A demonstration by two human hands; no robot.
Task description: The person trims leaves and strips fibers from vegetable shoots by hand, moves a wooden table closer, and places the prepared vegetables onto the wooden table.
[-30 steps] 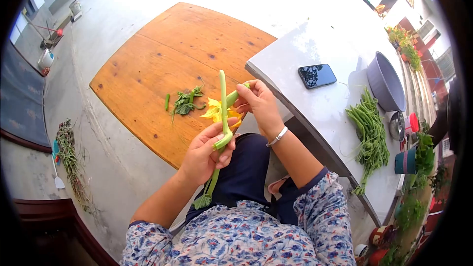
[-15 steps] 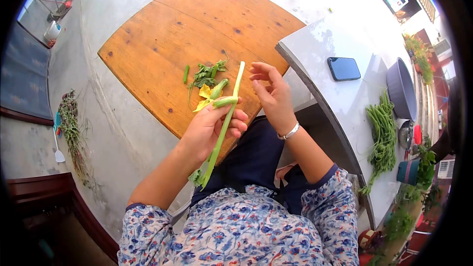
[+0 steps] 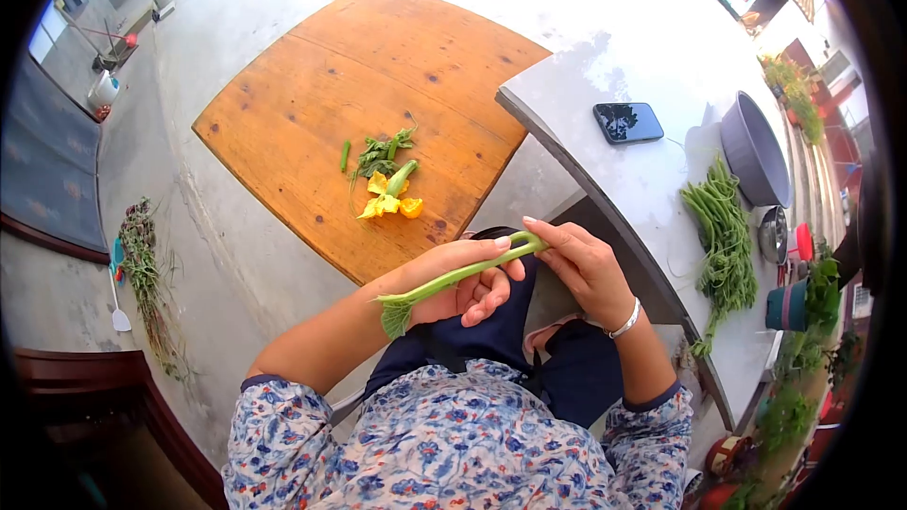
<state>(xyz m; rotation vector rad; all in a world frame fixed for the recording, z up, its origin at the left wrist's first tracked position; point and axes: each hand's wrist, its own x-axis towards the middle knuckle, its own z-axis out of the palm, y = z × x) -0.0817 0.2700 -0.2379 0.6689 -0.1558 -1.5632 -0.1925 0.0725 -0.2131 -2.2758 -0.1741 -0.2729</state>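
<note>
A long pale-green leaf stalk (image 3: 453,278) lies across my left hand (image 3: 436,264), with a small crumpled green leaf at its left end. My left thumb presses on the stalk from above, and the other fingers curl beneath it. Fingertips of my right hand (image 3: 590,269) pinch the far end, where the stalk bends downward. Both hands are above my lap, just off the near corner of the wooden table (image 3: 378,57). On that table rest yellow blossoms (image 3: 383,203) with a thick green stem, some dark-green leaves (image 3: 376,159) and a short cut stem piece (image 3: 345,156).
To my right, a grey-white counter (image 3: 586,76) holds a black phone (image 3: 628,123), a grey basin (image 3: 756,151), a pile of green beans (image 3: 723,236) and a metal bowl (image 3: 773,234). Dried plants (image 3: 142,264) lie on the floor at left.
The stalk has turned from nearly upright to slanting across my hands. My right hand, which was apart from it with fingers loose, now pinches its end. The view has shifted slightly.
</note>
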